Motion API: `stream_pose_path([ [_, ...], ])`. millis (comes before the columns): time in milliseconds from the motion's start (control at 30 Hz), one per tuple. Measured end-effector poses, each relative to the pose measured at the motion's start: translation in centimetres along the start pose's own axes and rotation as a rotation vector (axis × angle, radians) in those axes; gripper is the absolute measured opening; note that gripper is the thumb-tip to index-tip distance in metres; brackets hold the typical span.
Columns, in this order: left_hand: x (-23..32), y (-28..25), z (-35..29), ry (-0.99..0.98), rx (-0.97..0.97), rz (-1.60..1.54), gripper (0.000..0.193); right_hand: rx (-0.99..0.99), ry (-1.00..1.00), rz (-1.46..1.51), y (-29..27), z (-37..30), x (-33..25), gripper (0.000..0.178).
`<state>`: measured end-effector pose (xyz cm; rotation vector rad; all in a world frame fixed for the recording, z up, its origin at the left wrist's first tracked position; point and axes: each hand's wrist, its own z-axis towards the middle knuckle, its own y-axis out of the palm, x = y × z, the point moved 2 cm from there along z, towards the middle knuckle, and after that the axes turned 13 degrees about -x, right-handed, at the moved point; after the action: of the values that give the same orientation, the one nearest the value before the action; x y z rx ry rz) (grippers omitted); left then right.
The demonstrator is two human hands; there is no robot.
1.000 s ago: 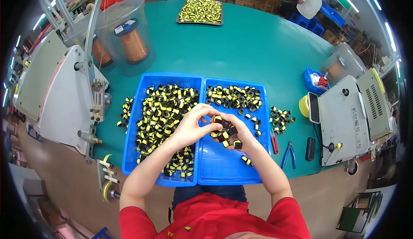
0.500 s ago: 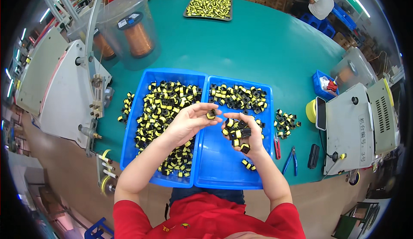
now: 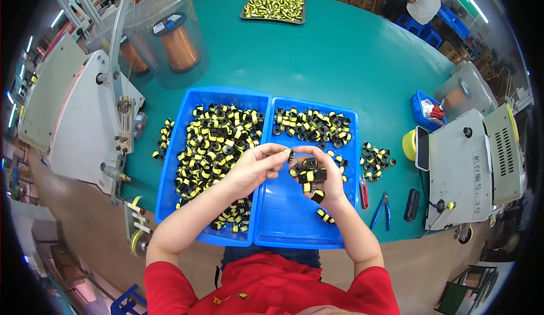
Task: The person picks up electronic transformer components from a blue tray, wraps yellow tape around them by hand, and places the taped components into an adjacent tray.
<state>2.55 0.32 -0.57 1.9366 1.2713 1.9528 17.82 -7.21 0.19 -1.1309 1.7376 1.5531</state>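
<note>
Over the emptier blue tray (image 3: 300, 233), the left hand (image 3: 249, 170) has its fingers pinched on one small black-and-yellow part (image 3: 289, 155). Also over that tray, the right hand (image 3: 334, 183) cups a handful of similar parts (image 3: 309, 175), its fingers curled round them; whether its fingertips touch the pinched part I cannot tell. Left of the emptier tray sits a fuller blue tray (image 3: 168, 190); right of the emptier tray, on the green desk (image 3: 317, 48), lie a loose pile (image 3: 375, 162), a red-handled tool (image 3: 364, 194) and blue-handled pliers (image 3: 387, 213)
</note>
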Motion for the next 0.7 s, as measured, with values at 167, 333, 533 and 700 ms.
stream_pose_path([
  [167,1.2,0.2,0.0,-0.021,-0.049,-0.164,0.030,0.001,0.129,0.137,-1.2,0.3,0.1,0.043],
  [333,0.6,-0.7,0.2,-0.074,-0.114,-0.319,0.035,0.011,0.220,0.156,-0.9,0.3,0.6,0.039],
  [533,0.6,-0.7,0.0,-0.079,-0.115,-0.260,0.037,-0.156,0.261,0.292,-0.7,0.5,1.2,0.036],
  [700,1.4,0.1,-0.2,-0.054,-0.053,-0.071,0.026,-0.245,0.254,0.284,0.1,0.5,1.4,0.045],
])
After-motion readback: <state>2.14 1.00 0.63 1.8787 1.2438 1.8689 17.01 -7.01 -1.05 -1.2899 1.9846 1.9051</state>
